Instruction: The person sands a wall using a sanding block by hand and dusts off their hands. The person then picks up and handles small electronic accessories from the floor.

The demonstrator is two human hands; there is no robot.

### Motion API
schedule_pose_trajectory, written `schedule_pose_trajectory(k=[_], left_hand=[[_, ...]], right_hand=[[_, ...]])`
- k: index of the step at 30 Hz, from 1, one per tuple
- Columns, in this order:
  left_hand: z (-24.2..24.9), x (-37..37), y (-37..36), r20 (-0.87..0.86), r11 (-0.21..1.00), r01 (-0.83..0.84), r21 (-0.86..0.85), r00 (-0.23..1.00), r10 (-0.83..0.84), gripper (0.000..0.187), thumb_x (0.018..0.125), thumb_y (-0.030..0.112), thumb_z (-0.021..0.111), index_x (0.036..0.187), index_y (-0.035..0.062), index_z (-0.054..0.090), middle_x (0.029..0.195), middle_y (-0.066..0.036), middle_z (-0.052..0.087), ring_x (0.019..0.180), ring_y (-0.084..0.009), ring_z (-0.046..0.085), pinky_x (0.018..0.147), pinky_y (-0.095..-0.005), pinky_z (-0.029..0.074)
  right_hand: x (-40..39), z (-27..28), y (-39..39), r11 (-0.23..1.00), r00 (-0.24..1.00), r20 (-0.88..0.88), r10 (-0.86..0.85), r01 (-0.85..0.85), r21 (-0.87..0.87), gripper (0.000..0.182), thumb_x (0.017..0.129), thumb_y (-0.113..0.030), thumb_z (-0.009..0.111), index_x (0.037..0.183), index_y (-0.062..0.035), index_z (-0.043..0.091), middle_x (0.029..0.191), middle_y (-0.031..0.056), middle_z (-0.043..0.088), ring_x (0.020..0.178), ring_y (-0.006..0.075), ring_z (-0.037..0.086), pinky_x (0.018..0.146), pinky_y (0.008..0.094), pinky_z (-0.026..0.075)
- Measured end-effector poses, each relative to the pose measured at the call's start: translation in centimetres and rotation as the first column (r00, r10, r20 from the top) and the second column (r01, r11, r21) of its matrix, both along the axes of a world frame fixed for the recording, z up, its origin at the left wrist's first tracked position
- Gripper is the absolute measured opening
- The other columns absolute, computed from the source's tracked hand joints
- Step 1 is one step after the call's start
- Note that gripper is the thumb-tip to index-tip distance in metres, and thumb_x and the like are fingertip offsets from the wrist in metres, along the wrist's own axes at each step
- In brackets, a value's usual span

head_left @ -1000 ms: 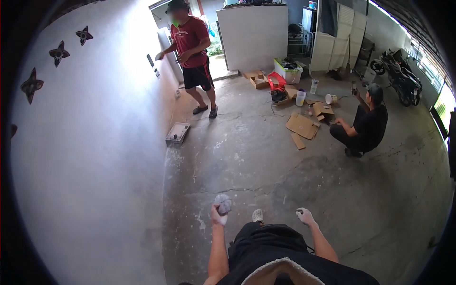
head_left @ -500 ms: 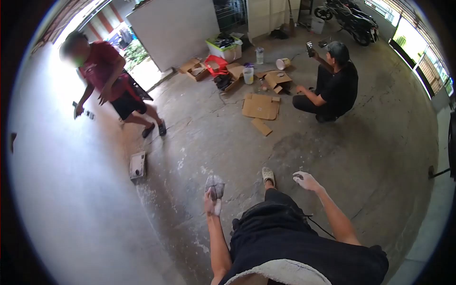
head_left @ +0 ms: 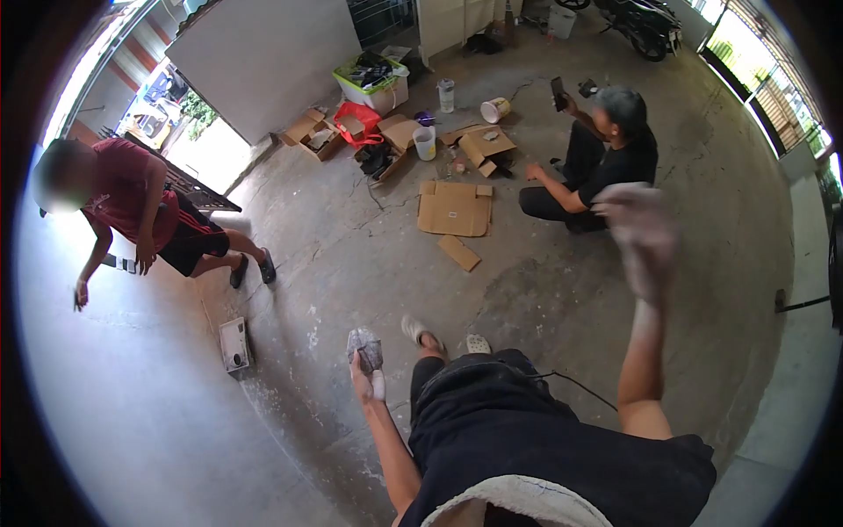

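My left hand (head_left: 365, 383) is low in front of me, its fingers closed around a grey, dusty, folded-looking pad (head_left: 365, 348). I cannot make out exactly what material the pad is. White dust covers part of that thumb. My right hand (head_left: 641, 237) is raised at the right, whitened with dust and blurred by motion. Its fingers look bent, but the blur hides whether they hold anything. Nothing touches it that I can see.
A person in red (head_left: 123, 193) stands at the white wall on the left; another in black (head_left: 606, 167) squats, holding a phone (head_left: 558, 93). A shallow tray (head_left: 234, 344) lies by the wall. Flattened cardboard (head_left: 455, 209), boxes (head_left: 313, 134) and a white bucket (head_left: 425, 143) are ahead.
My right hand has risen from beside my leg to well above it. My left hand still holds the pad. A second foot now shows, stepping forward. The person in red reaches lower along the wall.
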State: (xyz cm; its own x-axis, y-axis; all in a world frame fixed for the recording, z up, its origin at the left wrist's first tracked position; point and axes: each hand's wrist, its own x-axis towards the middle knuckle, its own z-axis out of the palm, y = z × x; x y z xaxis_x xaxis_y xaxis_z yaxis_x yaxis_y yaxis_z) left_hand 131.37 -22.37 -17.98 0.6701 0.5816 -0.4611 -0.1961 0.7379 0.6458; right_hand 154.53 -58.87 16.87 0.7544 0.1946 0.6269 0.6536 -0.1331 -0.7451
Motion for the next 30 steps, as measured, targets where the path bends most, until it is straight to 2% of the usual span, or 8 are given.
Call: schedule_pose_trajectory(k=[1, 5, 8, 9, 15, 17, 23, 30], left_hand=[[0.5, 1.6, 0.9, 0.019, 1.0, -0.004, -0.01, 1.0, 0.004, 0.043, 0.095, 0.02, 0.055, 0.133, 0.0002, 0.05, 0.128, -0.01, 0.058, 0.117, -0.024, 0.056, 0.104, -0.0381, 0.042], [-0.2, 8.3, 7.0, 0.055, 0.999, 0.016, -0.028, 0.998, -0.015, 0.043, 0.095, 0.02, 0.055, 0.133, -0.0007, 0.049, 0.129, -0.011, 0.057, 0.117, -0.0249, 0.055, 0.105, -0.039, 0.042], [-0.5, 13.9, 11.8, 0.111, 0.999, -0.029, -0.035, 0.993, 0.032, 0.043, 0.095, 0.02, 0.055, 0.133, -0.0007, 0.049, 0.13, -0.01, 0.057, 0.117, -0.0244, 0.055, 0.104, -0.0386, 0.042], [-0.5, 15.4, 13.3, 0.132, 1.0, -0.016, -0.02, 0.991, 0.019, 0.044, 0.095, 0.021, 0.055, 0.133, -0.0007, 0.049, 0.132, -0.01, 0.055, 0.119, -0.0238, 0.054, 0.105, -0.0384, 0.041], [2.1, 23.0, 21.5, 0.17, 0.998, 0.042, -0.046, 0.985, -0.033, 0.041, 0.096, 0.019, 0.053, 0.132, -0.0011, 0.05, 0.13, -0.011, 0.057, 0.119, -0.0241, 0.055, 0.105, -0.0384, 0.042], [0.9, 23.8, 24.3, 0.165, 0.994, 0.046, -0.099, 0.986, -0.029, 0.04, 0.097, 0.017, 0.05, 0.132, -0.0012, 0.05, 0.13, -0.013, 0.058, 0.119, -0.0261, 0.056, 0.106, -0.04, 0.042], [-1.9, 27.1, 30.6, 0.177, 0.97, 0.005, -0.242, 0.983, 0.039, 0.039, 0.096, 0.015, 0.05, 0.133, 0.0011, 0.05, 0.132, -0.012, 0.057, 0.122, -0.0282, 0.054, 0.108, -0.0429, 0.04], [-6.1, 37.0, 36.9, 0.05, 0.952, -0.077, -0.296, 0.994, 0.096, 0.04, 0.095, 0.018, 0.051, 0.132, 0.002, 0.051, 0.133, -0.012, 0.056, 0.123, -0.0277, 0.053, 0.11, -0.0433, 0.038]], right_hand=[[0.0, 1.7, 0.4, 0.995, 0.993, 0.071, -0.099, 0.098, 0.016, 0.016, 0.089, -0.009, 0.064, 0.103, -0.0015, 0.061, 0.1, 0.0054, 0.062, 0.085, 0.0082, 0.059, 0.076, 0.0216, 0.047], [2.7, 8.0, 4.3, 0.848, 0.861, 0.432, 0.269, -0.424, 0.317, 0.007, 0.085, -0.014, 0.06, 0.089, -0.0196, 0.059, 0.082, 0.0002, 0.048, 0.077, 0.0141, 0.048, 0.068, 0.0303, 0.044], [7.0, 11.7, 6.5, 0.453, 0.394, 0.324, 0.86, -0.882, -0.131, 0.037, 0.094, -0.032, 0.059, 0.129, -0.0224, 0.057, 0.103, -0.0038, 0.064, 0.096, 0.0203, 0.061, 0.084, 0.0372, 0.042], [8.4, 12.1, 7.8, 0.493, 0.442, 0.275, 0.854, -0.857, -0.153, 0.034, 0.094, -0.029, 0.059, 0.127, -0.0217, 0.059, 0.102, -0.0055, 0.064, 0.091, 0.0171, 0.062, 0.083, 0.0361, 0.043], [17.7, 4.1, 18.3, 0.975, 0.959, 0.236, 0.159, -0.19, 0.114, 0.019, 0.088, -0.005, 0.055, 0.106, 0.0016, 0.056, 0.099, 0.0092, 0.059, 0.09, 0.0186, 0.057, 0.08, 0.0352, 0.049], [22.1, 1.0, 21.4, 1.0, 0.997, -0.076, -0.001, 0.0, -0.009, 0.029, 0.092, -0.007, 0.057, 0.117, 0.007, 0.055, 0.1, 0.011, 0.063, 0.094, 0.0159, 0.061, 0.087, 0.029, 0.048], [32.5, -20.0, 21.2, 0.974, 0.795, -0.587, -0.153, 0.022, -0.223, 0.028, 0.096, -0.014, 0.058, 0.118, 0.0027, 0.057, 0.09, -0.0013, 0.059, 0.078, 0.0051, 0.053, 0.069, 0.0218, 0.045], [35.8, -38.3, 17.9, 0.886, 0.179, -0.868, -0.464, 0.107, -0.452, 0.021, 0.093, -0.022, 0.059, 0.108, -0.0069, 0.061, 0.088, 0.0004, 0.064, 0.072, 0.0092, 0.061, 0.061, 0.0254, 0.048]])
